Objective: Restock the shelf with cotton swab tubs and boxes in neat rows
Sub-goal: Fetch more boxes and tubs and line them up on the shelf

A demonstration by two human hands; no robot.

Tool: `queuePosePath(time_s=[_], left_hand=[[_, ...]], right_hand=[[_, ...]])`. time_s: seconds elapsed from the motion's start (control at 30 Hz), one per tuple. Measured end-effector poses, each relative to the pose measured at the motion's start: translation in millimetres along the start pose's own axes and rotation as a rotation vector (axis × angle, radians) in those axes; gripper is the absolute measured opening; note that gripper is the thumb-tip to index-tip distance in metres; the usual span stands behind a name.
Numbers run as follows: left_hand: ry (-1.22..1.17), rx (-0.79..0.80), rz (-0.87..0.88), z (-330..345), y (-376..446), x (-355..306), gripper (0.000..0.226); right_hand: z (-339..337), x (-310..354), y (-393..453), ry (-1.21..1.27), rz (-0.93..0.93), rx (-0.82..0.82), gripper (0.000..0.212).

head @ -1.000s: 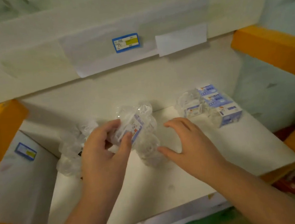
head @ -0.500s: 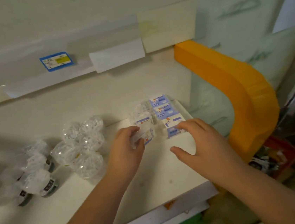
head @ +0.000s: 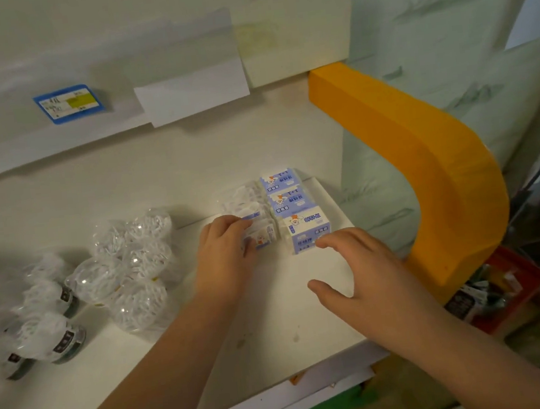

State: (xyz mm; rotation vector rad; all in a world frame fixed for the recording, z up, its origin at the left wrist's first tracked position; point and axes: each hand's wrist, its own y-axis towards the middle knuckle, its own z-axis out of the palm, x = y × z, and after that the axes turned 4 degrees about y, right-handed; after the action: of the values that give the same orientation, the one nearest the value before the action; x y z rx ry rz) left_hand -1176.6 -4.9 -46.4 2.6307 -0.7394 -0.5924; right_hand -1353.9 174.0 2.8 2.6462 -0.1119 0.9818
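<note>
White shelf board, seen from above; left hand grips a small clear plastic box with a blue-and-white label, fingers curled over its top, box resting on the shelf just beside the front blue-and-white carton; right hand hovers near that carton, fingers spread and relaxed, holding nothing; fingertips close to the carton, contact uncertain; two more blue-and-white cartons lined up behind the front one; clear boxes behind the held box; round clear tubs of white swabs clustered further left; dark-labelled wrapped tubs at far left; orange curved shelf bracket on the right; blue price tag on the upper shelf edge.
</note>
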Motion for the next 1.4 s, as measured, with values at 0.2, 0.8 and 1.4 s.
queuePosePath(time_s=[0.2,0.8,1.4], left_hand=[[0.081,-0.035,-0.005,3,7,-4,0.041],[0.209,-0.113,-0.269,-155,-86,-16,0.049],[0.368,-0.394,-0.734,-389,-370,145,0.05]], right_hand=[[0,-4,4,0.009,-0.007,0.017,0.046],[65,57,57,0.195,-0.193,0.04,0.038],[220,367,-67,0.232,-0.617,0.322,0.037]])
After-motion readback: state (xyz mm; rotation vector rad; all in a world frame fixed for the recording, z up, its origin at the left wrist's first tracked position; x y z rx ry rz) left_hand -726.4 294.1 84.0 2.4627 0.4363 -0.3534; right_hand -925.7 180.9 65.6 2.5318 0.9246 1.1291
